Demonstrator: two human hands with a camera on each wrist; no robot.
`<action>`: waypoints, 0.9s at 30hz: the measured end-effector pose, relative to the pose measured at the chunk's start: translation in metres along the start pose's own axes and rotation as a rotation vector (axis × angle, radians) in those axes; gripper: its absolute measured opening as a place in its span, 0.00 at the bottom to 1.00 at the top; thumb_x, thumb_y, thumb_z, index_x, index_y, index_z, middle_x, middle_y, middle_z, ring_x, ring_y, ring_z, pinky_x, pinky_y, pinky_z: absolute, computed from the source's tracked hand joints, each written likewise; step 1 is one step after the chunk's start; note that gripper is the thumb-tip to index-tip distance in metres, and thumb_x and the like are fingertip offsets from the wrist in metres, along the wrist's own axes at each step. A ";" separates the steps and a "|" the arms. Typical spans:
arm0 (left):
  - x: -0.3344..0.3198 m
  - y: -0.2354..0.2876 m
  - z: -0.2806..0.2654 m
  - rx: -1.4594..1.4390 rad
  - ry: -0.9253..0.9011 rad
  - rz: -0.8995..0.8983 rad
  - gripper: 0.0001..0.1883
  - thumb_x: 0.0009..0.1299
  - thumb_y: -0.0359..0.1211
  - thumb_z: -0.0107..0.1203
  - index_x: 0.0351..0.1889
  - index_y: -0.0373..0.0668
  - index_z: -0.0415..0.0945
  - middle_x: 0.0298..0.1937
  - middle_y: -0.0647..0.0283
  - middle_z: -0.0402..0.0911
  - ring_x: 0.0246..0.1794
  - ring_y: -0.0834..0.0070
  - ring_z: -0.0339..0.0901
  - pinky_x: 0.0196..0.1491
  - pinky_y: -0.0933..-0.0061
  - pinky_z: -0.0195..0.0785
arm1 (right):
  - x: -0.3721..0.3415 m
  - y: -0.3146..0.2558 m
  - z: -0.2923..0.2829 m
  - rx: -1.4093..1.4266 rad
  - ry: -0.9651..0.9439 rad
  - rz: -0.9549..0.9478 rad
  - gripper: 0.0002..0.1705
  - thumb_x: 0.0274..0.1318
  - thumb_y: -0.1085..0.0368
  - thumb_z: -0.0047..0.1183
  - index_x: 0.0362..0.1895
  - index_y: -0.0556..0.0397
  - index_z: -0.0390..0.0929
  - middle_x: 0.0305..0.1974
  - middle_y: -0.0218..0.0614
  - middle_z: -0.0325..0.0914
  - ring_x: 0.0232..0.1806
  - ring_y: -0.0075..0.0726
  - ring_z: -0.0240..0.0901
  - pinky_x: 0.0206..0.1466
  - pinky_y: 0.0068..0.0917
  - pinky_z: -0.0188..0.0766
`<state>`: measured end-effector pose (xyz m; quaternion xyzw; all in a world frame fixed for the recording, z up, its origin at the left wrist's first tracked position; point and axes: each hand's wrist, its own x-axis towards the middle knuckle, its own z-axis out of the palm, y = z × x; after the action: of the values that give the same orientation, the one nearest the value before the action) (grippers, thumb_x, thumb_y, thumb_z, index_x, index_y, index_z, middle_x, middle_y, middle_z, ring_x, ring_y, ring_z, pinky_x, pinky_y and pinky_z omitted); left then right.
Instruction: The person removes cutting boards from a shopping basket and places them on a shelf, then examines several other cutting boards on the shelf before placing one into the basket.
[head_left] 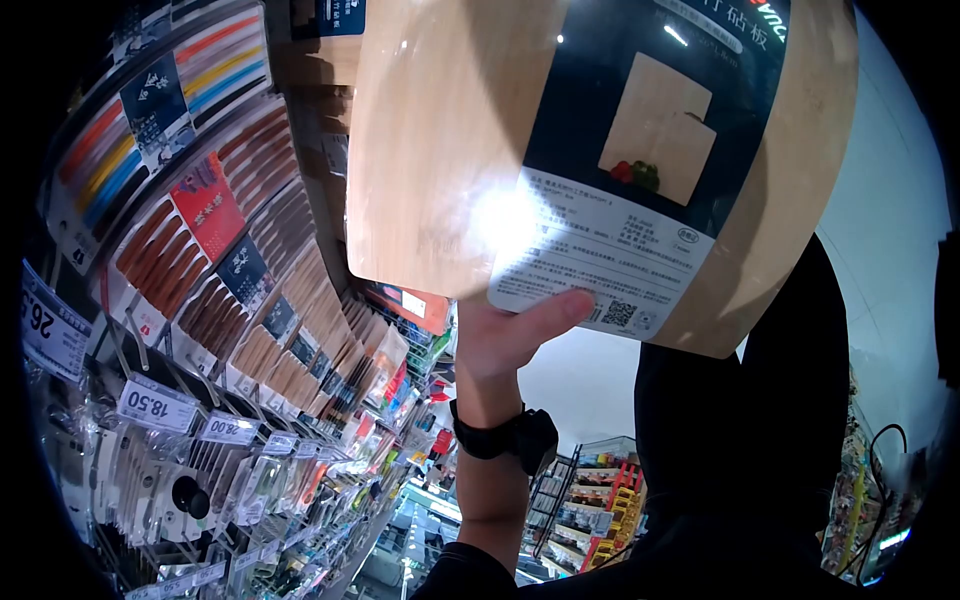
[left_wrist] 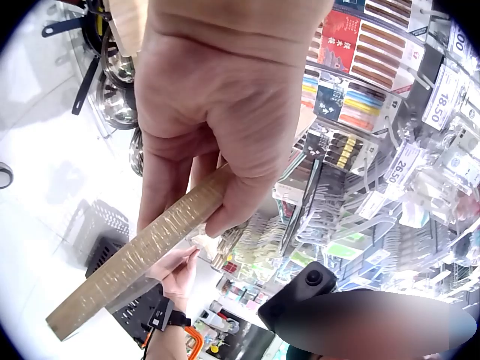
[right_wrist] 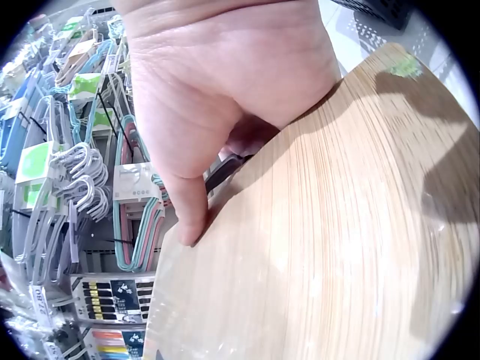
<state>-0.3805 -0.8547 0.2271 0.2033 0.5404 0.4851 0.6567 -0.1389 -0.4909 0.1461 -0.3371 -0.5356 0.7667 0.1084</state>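
A shrink-wrapped wooden cutting board with a dark printed label fills the top of the head view. My left hand grips its lower edge, the thumb lying over the label's white part. In the left wrist view the board shows edge-on, between the thumb and the fingers of my left hand. My right hand holds the board along an edge in the right wrist view, thumb at the rim and the other fingers mostly hidden. The head view does not show that hand.
Packs of chopsticks hang on a rack at the left, above price tags. Clothes hangers hang close beside my right hand. Metal pans and a black basket stand across the white floor.
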 end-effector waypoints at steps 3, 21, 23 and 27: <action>0.002 0.002 0.001 -0.003 0.011 0.013 0.27 0.57 0.23 0.63 0.57 0.29 0.69 0.51 0.50 0.78 0.50 0.62 0.78 0.54 0.65 0.71 | -0.005 0.015 -0.005 0.168 0.025 0.119 0.29 0.56 0.50 0.57 0.52 0.62 0.72 0.48 0.47 0.78 0.48 0.38 0.77 0.52 0.33 0.75; 0.083 0.017 -0.086 0.173 0.413 0.136 0.29 0.70 0.23 0.49 0.69 0.34 0.54 0.58 0.59 0.74 0.57 0.77 0.72 0.58 0.76 0.64 | -0.051 0.112 0.060 0.682 0.405 0.110 0.27 0.71 0.52 0.35 0.64 0.56 0.62 0.59 0.39 0.71 0.57 0.36 0.71 0.59 0.33 0.70; 0.081 0.005 -0.098 0.267 0.469 0.176 0.27 0.71 0.23 0.47 0.68 0.35 0.56 0.59 0.59 0.73 0.57 0.74 0.72 0.58 0.75 0.65 | -0.046 0.104 0.082 0.656 0.452 0.089 0.26 0.72 0.51 0.35 0.59 0.60 0.67 0.53 0.40 0.76 0.53 0.33 0.74 0.54 0.30 0.72; 0.070 -0.031 -0.121 0.262 0.652 0.030 0.23 0.72 0.26 0.48 0.65 0.38 0.60 0.57 0.59 0.73 0.54 0.73 0.72 0.57 0.74 0.66 | -0.009 0.102 0.109 0.763 0.589 0.062 0.22 0.71 0.54 0.38 0.53 0.59 0.72 0.48 0.38 0.78 0.50 0.30 0.75 0.52 0.29 0.72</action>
<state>-0.4809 -0.8399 0.1269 0.1280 0.7763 0.4608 0.4106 -0.1809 -0.6184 0.0806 -0.4919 -0.1522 0.7832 0.3485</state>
